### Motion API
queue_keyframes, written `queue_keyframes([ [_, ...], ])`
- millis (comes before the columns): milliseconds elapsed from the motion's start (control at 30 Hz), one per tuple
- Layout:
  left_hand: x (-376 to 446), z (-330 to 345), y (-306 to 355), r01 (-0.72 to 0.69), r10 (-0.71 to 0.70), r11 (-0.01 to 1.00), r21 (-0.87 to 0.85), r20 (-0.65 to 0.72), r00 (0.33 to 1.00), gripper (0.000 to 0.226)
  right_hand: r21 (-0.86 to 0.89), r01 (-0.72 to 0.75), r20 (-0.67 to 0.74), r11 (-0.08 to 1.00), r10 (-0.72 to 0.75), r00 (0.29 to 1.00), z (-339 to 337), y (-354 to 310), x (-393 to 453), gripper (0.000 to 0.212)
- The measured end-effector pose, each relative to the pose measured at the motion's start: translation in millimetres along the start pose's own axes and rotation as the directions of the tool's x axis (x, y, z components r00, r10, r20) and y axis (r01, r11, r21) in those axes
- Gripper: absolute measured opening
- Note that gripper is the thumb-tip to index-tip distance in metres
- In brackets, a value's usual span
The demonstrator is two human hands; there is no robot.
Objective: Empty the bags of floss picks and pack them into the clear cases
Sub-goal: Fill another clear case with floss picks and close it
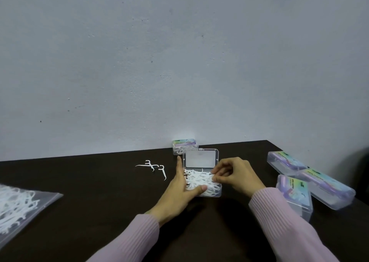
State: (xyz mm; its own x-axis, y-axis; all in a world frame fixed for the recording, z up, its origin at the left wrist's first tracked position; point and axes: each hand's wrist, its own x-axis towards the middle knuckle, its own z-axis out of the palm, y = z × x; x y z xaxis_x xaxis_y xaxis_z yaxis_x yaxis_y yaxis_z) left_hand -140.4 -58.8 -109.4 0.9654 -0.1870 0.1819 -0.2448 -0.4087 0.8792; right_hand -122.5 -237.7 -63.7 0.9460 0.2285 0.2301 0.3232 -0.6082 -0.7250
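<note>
Head view: your left hand (180, 186) braces the open case (202, 179), fingers straight; right fingers (218, 177) pinch picks inside. Loose picks (153, 168) beyond your left fingertips and a bag (24, 206) remain.

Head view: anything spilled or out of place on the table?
Yes. A few loose floss picks lie on the table left of the open clear case, outside any container. The closed cases on the right lie askew and overlapping, not stacked neatly.
</note>
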Motion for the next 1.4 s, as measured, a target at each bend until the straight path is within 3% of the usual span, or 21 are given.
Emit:
queue_keyframes([
  [267,0,-4,-6,-0.026,0.041,0.992,0.120,-0.127,0.991,0.068,-0.012,-0.010,-0.018,1.000,0.010,1.000,-1,1,1,0.014],
  [333,0,-5,-6,-0.010,0.026,0.994,0.108,-0.145,0.989,0.076,0.004,-0.051,-0.052,0.999,0.051,0.997,-1,5,2,0.017],
  [433,-1,-3,-4,0.023,-0.011,0.995,0.092,-0.132,0.991,0.110,0.154,-0.185,-0.003,0.971,0.187,0.982,-1,8,3,0.018],
  [533,0,1,-4,0.099,-0.064,0.980,0.175,-0.192,0.979,0.108,0.175,-0.274,0.118,0.946,0.256,0.959,0,8,4,0.024],
  [667,-3,3,1,0.210,-0.074,0.877,0.431,-0.312,0.947,0.084,0.108,-0.228,0.110,0.968,0.217,0.970,5,12,5,0.024],
  [867,3,8,9,0.227,-0.025,0.737,0.637,-0.310,0.951,0.073,0.009,-0.104,-0.010,0.995,0.104,0.995,11,12,5,0.028],
  [1000,6,14,12,0.202,0.014,0.707,0.678,-0.299,0.954,0.073,-0.143,-0.049,-0.016,0.989,0.047,0.999,11,14,7,0.023],
  [1233,18,4,9,0.104,0.054,0.577,0.810,-0.164,0.985,0.072,-0.191,-0.053,-0.082,0.980,0.038,0.996,9,20,8,0.020],
  [1400,21,4,4,0.097,0.067,0.612,0.785,-0.173,0.983,0.060,-0.188,-0.056,-0.084,0.981,0.041,0.996,7,19,8,0.022],
])
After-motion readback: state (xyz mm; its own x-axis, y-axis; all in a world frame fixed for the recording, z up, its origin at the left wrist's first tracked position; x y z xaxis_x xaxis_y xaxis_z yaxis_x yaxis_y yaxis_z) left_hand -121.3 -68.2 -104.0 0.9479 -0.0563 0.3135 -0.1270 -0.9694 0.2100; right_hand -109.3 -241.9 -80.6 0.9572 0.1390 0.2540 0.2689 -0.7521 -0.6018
